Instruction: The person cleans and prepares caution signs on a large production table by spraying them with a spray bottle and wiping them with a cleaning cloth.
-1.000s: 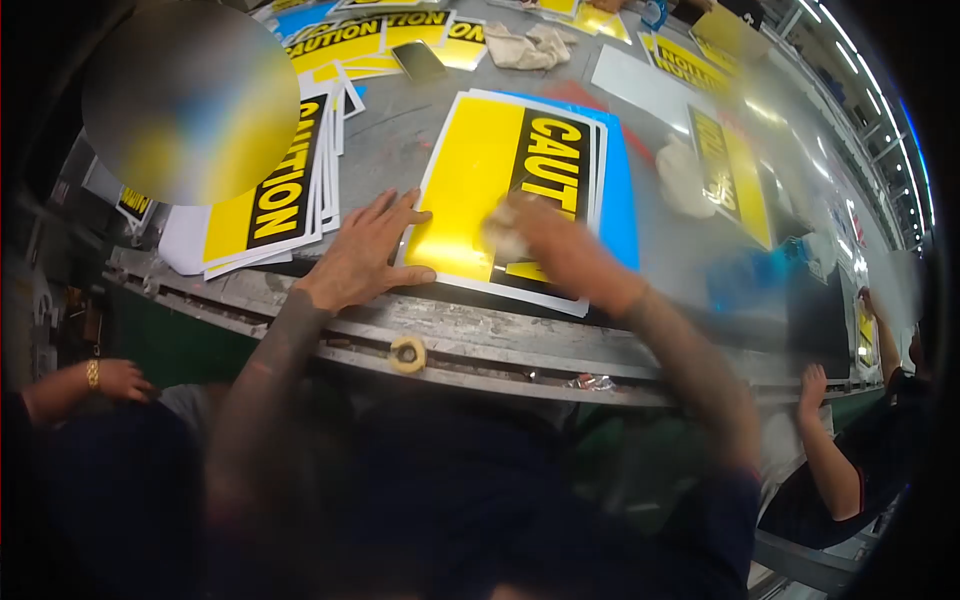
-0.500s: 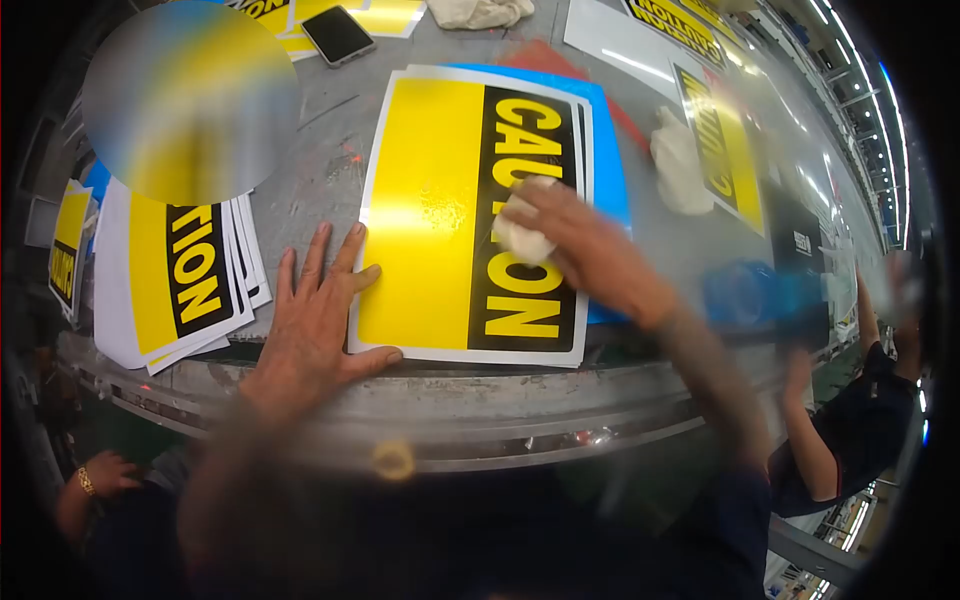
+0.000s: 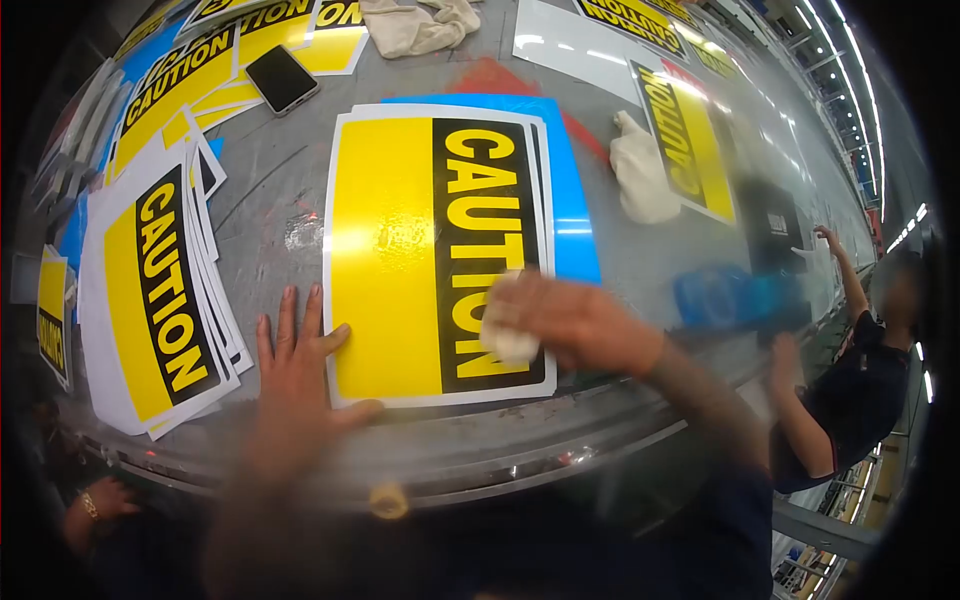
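Note:
A yellow, black and white caution sign (image 3: pixel 385 260) lies on top of a small stack in front of me, over a blue sheet (image 3: pixel 572 215). My left hand (image 3: pixel 298 385) rests flat with fingers spread at the sign's lower left edge, its thumb along the near corner. Bunched in my right hand (image 3: pixel 580 325) is a white cloth (image 3: pixel 508 325), pressed on the black band over the last letters. My fingers hide part of the cloth and the lettering.
More caution signs (image 3: pixel 160 300) are piled at left. A phone (image 3: pixel 282 80) and rags (image 3: pixel 420 25) lie at the back; another rag (image 3: pixel 640 170) is to the right. A blurred blue bottle (image 3: pixel 735 298) stands nearer. A co-worker (image 3: pixel 850 400) is at right, another person's hand (image 3: pixel 105 498) at lower left.
My right hand has slid the cloth down the black band toward the near edge. The left hand stays at the sign's left edge. The whole view has shifted, showing more signs at left.

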The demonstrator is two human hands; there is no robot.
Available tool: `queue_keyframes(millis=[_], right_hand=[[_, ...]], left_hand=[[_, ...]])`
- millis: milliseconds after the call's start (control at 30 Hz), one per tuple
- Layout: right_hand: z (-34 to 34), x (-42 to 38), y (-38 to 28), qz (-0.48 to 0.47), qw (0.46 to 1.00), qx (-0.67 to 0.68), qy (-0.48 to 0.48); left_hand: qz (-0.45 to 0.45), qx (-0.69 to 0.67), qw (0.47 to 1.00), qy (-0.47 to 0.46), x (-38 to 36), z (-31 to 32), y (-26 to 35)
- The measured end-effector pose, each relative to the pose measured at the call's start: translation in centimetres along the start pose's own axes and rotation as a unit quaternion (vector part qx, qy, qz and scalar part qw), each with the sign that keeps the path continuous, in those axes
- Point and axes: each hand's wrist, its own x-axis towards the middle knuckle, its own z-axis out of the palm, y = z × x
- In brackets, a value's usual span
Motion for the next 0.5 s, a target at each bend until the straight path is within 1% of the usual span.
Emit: queue_keyframes(millis=[67,133,167,200,267,333,367,400,467,500], right_hand=[[-0.7,0.6,0.7,0.061,0.998,-0.024,0.013],[-0.1,-0.6,-2.1,0.045,0.998,0.026,-0.019],[0.4,-1.2,-3.4,-0.013,0.999,0.047,-0.018],[0.6,-2.3,-4.6,-0.026,0.997,0.05,-0.055],[-0.7,-2.7,-3.4,-0.044,0.995,0.06,-0.073],[-1.7,-1.7,-0.7,0.017,1.0,0.009,-0.02],[-2.4,-0.7,0.3,0.058,0.998,-0.032,0.007],[-1.6,-0.3,1.6,0.054,0.996,-0.065,0.022],[-0.5,-1.5,-0.3,0.066,0.996,-0.048,0.044],[-0.5,-2.3,-2.1,0.072,0.997,-0.006,0.014]], left_hand=[[-0.012,-0.004,1.0,-0.009,0.0,-0.2,0.4],[-0.008,-0.004,1.0,-0.01,0.1,-0.1,0.2],[-0.012,-0.007,1.0,-0.016,0.1,-0.3,0.5],[-0.018,-0.01,1.0,-0.021,0.1,-0.6,0.7],[-0.019,-0.004,1.0,-0.022,0.0,-0.6,0.5],[-0.007,0.0,1.0,-0.013,-0.1,-0.4,0.4],[-0.017,-0.001,1.0,-0.023,0.0,-0.7,0.7],[-0.012,-0.002,1.0,-0.019,-0.2,-0.6,0.8],[-0.003,-0.002,1.0,-0.004,-0.4,-0.3,0.4],[0.001,-0.001,1.0,-0.006,-0.4,-0.4,0.4]])
